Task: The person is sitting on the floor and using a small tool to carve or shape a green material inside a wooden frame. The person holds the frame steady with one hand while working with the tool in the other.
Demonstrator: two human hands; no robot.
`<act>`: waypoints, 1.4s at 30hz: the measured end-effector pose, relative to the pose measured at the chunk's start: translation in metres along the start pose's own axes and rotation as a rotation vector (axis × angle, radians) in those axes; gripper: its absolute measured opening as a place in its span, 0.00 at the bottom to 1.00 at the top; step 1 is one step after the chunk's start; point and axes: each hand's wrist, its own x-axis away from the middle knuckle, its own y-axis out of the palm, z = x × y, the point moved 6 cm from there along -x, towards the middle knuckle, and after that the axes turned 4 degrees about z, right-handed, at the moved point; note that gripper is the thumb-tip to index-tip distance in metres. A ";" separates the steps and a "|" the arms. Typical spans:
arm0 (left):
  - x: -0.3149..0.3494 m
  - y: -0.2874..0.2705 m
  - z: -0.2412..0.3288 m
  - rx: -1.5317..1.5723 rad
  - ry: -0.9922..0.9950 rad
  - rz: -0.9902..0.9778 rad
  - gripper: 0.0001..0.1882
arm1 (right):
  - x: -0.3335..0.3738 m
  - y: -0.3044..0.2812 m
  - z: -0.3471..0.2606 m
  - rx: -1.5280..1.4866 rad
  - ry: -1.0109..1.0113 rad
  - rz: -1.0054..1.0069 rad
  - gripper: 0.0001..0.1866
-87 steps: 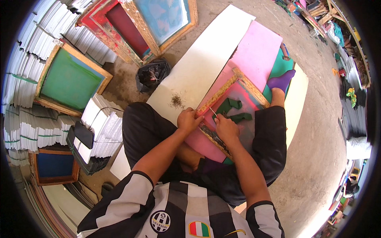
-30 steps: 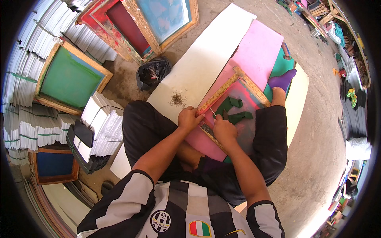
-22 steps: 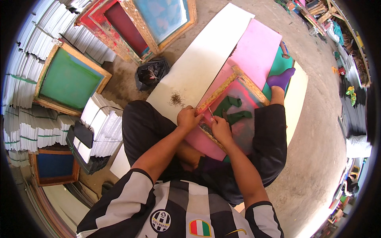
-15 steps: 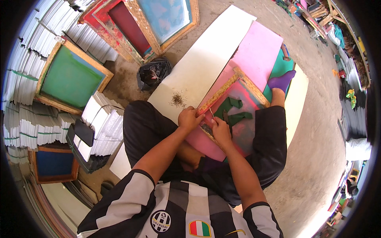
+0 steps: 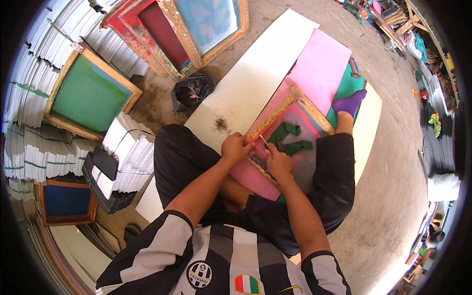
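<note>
A wooden screen-printing frame [image 5: 273,114] with a pink-edged, greyish mesh rests tilted across my lap and the foam sheets. My left hand [image 5: 235,148] is closed round its left corner, thumb on the wood. In my right hand [image 5: 279,163], fingers wrapped, is a thin tool like a small screwdriver [image 5: 264,141]; my fist hides its handle. The tip meets the inner edge of the frame's wooden bar, close to my left thumb. Dark green strips [image 5: 285,132] lie on the mesh beyond my right hand. Left of the frame is a pile of small bent wire bits, like staples [image 5: 221,124].
Under the frame are white [image 5: 255,59] and pink [image 5: 322,64] sheets. A black plastic bag [image 5: 192,91] stands on the floor at the far left, near more frames, one with green mesh [image 5: 88,98]. Bundled white sheets [image 5: 129,147] are stacked at the left. My purple-socked foot [image 5: 350,102] is beside the frame.
My right hand has shifted slightly right and nearer to me, and the tool's shaft lies at a flatter slant. My left hand keeps its hold on the frame's corner.
</note>
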 end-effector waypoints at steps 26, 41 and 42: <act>0.004 -0.003 0.000 0.017 -0.110 -0.056 0.22 | 0.014 -0.007 -0.010 -0.216 0.166 -0.141 0.22; 0.009 -0.003 -0.004 0.144 -0.186 -0.072 0.22 | 0.015 -0.014 -0.036 -0.059 0.145 -0.142 0.20; 0.009 -0.003 -0.004 0.152 -0.200 -0.076 0.22 | 0.015 -0.014 -0.037 -0.046 0.142 -0.141 0.20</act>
